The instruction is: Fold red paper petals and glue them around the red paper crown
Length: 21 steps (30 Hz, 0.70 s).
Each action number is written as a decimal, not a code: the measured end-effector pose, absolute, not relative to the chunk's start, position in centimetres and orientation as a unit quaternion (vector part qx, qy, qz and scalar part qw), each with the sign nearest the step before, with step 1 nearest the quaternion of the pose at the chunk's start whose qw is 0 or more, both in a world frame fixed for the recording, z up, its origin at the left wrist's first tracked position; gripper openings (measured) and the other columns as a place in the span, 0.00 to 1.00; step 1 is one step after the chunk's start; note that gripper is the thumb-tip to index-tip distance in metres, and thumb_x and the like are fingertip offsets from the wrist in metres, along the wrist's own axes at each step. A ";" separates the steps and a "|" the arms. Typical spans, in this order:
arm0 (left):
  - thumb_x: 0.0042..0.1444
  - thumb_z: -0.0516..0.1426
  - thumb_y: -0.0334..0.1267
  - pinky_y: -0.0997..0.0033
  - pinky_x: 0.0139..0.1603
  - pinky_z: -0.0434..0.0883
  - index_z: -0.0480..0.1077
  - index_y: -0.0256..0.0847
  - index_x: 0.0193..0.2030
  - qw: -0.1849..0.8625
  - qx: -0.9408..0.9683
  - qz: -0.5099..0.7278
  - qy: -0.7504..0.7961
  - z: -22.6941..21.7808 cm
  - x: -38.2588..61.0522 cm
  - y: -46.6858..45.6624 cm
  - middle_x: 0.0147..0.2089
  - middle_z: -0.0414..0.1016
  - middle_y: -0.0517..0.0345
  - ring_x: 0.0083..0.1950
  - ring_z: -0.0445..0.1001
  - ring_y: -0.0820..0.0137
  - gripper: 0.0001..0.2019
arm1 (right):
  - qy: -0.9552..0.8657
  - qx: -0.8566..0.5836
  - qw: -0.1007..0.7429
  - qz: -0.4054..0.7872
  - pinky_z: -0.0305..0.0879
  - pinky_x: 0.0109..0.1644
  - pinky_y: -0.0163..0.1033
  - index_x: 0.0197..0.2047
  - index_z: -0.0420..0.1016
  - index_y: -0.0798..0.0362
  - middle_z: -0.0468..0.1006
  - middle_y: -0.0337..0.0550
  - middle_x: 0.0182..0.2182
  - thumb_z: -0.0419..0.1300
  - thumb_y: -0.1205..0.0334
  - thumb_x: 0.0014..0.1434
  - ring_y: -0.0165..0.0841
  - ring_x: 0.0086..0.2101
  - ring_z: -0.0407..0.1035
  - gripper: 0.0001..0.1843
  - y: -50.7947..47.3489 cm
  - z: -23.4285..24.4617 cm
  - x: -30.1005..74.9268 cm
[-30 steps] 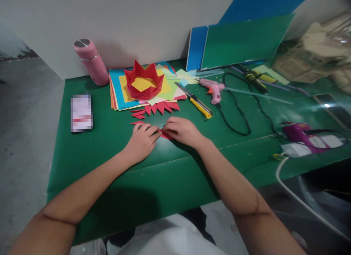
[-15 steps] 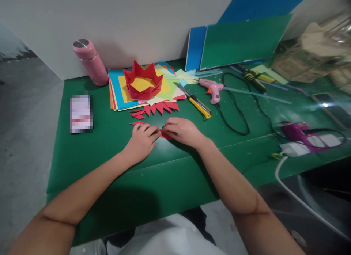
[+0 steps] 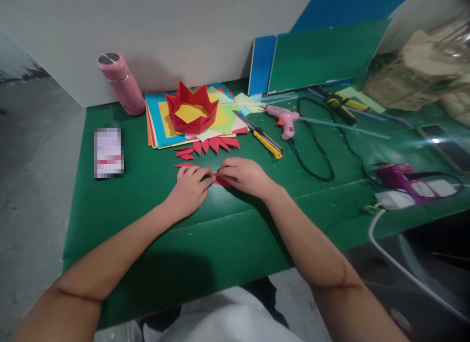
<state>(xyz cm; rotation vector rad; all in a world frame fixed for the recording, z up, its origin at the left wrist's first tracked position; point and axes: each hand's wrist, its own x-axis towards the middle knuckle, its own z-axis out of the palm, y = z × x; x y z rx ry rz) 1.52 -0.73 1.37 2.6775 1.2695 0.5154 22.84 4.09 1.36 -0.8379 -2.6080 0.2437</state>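
A small red piece (image 3: 223,183) is held low over the near middle of the desk (image 3: 143,195), between the fingertips of both hands. By the left hand (image 3: 190,190) it is pinched from one side, the fingers bent; by the right hand (image 3: 245,177) it is pinched from the other, thumb and fingers brought together. The piece is partly hidden by the fingers, so its full shape cannot be told. Just beyond the left fingers, a red sliver (image 3: 183,165) is seen; farther back, folded red pieces (image 3: 216,144) are laid in a row along the front of a stack of coloured sheets (image 3: 153,124), by which a pointed red ring (image 3: 193,126) is borne. To the right of the stack, a yellow cutter (image 3: 269,144) and a pink glue gun (image 3: 288,119) are placed. At the left, a phone (image 3: 109,151) is laid flat, its screen blurred, near an upright pink bottle (image 3: 127,89).
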 end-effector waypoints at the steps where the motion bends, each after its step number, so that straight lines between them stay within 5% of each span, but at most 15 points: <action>1: 0.63 0.50 0.32 0.55 0.52 0.61 0.74 0.42 0.51 0.065 0.889 0.170 0.420 1.3 1.5 -0.7 0.51 0.75 0.50 0.51 0.67 0.60 0.15 | -0.930 -0.299 0.194 0.086 0.58 0.32 0.35 0.35 0.79 0.53 0.76 0.44 0.31 0.50 0.61 0.67 0.30 0.31 0.67 0.17 4.1 1.3 22.8; 21: 0.62 0.51 0.31 0.54 0.53 0.60 0.73 0.42 0.52 0.028 0.900 0.152 0.407 1.7 1.5 -0.8 0.51 0.76 0.51 0.50 0.67 0.60 0.15 | -0.925 -0.313 0.186 0.110 0.59 0.34 0.35 0.36 0.80 0.53 0.77 0.44 0.33 0.53 0.63 0.66 0.31 0.33 0.69 0.14 4.1 1.5 23.0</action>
